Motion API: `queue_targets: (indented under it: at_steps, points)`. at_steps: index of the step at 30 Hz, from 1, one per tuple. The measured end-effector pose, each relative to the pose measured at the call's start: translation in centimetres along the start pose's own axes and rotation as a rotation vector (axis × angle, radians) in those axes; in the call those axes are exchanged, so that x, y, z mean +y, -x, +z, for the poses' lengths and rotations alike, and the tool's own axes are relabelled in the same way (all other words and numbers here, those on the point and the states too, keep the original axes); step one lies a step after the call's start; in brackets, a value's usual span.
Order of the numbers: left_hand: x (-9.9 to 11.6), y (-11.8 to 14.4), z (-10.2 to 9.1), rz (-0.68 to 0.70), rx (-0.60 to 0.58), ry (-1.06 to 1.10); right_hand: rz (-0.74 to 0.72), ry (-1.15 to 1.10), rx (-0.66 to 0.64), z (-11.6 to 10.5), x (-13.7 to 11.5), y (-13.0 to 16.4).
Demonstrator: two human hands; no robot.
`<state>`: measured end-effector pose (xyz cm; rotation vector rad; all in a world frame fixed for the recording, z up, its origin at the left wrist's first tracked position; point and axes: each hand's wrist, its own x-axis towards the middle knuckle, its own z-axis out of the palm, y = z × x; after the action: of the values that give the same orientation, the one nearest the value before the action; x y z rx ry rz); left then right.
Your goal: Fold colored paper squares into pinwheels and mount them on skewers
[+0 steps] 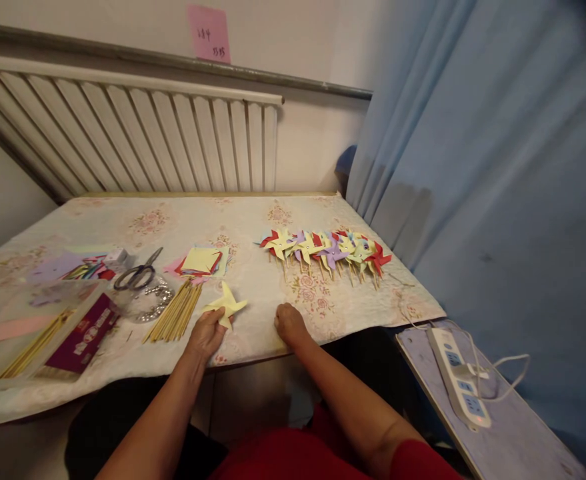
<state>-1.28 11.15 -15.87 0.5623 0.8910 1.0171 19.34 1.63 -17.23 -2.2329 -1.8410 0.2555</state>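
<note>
Left hand point(207, 337) has a pale yellow paper pinwheel point(229, 303) at the near side of the table point(107, 227), thumb on top; grip pinched on its lower left part, blades fanned out past the fingertips. Can't tell if the paper touches the cloth. Right hand point(291, 325) is to the right of it, well apart from the paper, near the front edge; grip curled in a fist, can't tell if something small is inside. Bundle of thin sticks point(175, 312) lies just left of the pinwheel, fanned toward the near edge. Behind the sticks: stack of coloured paper squares point(201, 261), yellow on top. Further left: dark-handled scissors point(137, 277), ring of small silvery pieces point(160, 301) just beside them, small white box point(117, 258), and a maroon box point(81, 337) lying tilted near the front. Right side of the table: row of pinwheels on sticks point(331, 252), yellow, red and purple, overlapping, sticks toward the person. Off the right end, lower surface point(517, 433) carries a white power strip point(460, 383), plug in, red light lit. Radiator point(147, 137) behind the table, blue curtain point(503, 167) to the right.
</note>
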Motion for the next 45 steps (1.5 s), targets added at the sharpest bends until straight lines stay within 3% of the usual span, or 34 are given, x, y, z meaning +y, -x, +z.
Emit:
queue_targets:
  at_steps: [10,20,26,30,34,39,42,45]
  points:
    - [-0.2,1.7,3.0,-0.06,-0.065,-0.012,-0.053,0.054,-0.055,-0.2,0.3,-0.3]
    - [0.2,5.6,6.8,0.04,-0.103,-0.052,-0.036,0.088,-0.081,-0.7,-0.1,0.0]
    - [0.5,6.5,7.3,0.076,-0.048,-0.064,-0.027,0.103,-0.08,-0.7,-0.2,0.4]
    - [1.1,7.3,7.5,0.106,-0.025,-0.074,-0.01,0.038,-0.009,-0.6,0.0,0.7]
    - [1.6,8.3,7.8,0.137,-0.024,-0.096,0.017,-0.184,0.128,-0.4,0.4,1.0]
    - [1.8,9.2,7.7,0.184,0.018,-0.147,0.318,-0.94,0.26,-1.6,0.8,1.4]
    - [1.7,9.7,7.7,0.199,0.02,-0.176,0.367,-1.13,0.319,-3.7,0.5,1.9]
    - [1.9,10.3,8.0,0.217,0.001,-0.208,0.267,-1.293,0.433,-7.0,-1.0,2.7]
